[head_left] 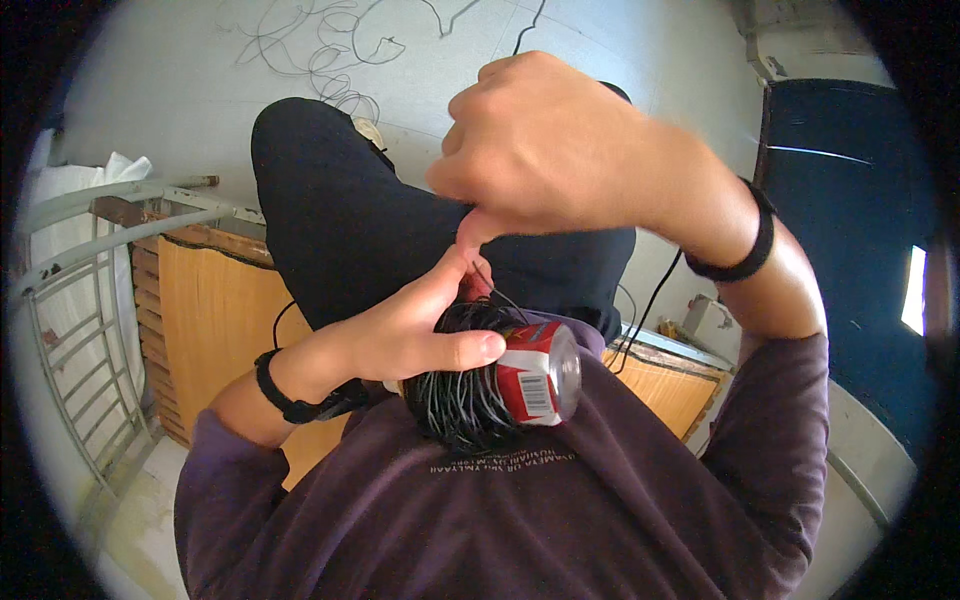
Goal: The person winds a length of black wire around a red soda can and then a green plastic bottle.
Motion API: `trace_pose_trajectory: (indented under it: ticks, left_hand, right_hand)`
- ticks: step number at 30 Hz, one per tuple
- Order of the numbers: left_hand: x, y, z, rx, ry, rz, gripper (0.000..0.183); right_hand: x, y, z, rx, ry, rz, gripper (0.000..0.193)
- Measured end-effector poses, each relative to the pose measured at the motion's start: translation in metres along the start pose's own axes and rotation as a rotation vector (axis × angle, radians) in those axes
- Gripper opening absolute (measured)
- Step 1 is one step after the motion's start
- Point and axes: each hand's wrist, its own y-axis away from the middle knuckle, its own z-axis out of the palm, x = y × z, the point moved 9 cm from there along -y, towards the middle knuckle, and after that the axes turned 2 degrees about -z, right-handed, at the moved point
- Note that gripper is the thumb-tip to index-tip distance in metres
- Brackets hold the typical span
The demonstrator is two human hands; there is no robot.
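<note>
At far left, one grey metal frame (120, 244) stands beside white sheeting (90, 205), then a pale wooden panel (215, 330). Light floor (430, 100) spreads ahead, bearing one loose tangle of thin wire (325, 70). Two bent legs in dark trousers (335, 220) reach over it. The left hand (400, 335) grips one red-and-white can (530, 385) wrapped in one thick coil of dark wire (455, 405), lying sideways over the lap before a purple shirt (560, 510); its thumb presses along the coil, other fingers partly hidden. One strand rises to where both hands meet. The right hand (545, 145) is curled, fingers together, thumb downward; whether it pinches the strand, I cannot tell. Two black wristbands show, one per wrist. At far right is one dark blue panel (840, 200)
</note>
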Motion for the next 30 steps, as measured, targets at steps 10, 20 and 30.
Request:
trace_pose_trajectory:
  ticks: [10, 20, 30]
  left_hand:
    - [0.002, -0.001, 0.001, -0.018, 0.125, 0.126, 0.035]
    - [0.0, 0.018, -0.021, 0.242, 0.1, -0.054, 0.053]
    - [-0.026, 0.045, -0.019, 0.267, 0.072, 0.166, 0.134]
  right_hand:
    - [-0.077, 0.019, -0.048, 0.385, 0.019, 0.056, 0.023]
    - [-0.137, 0.053, -0.014, 0.127, -0.229, 0.132, 0.029]
    - [-0.116, 0.065, 0.008, 0.15, -0.3, 0.185, 0.051]
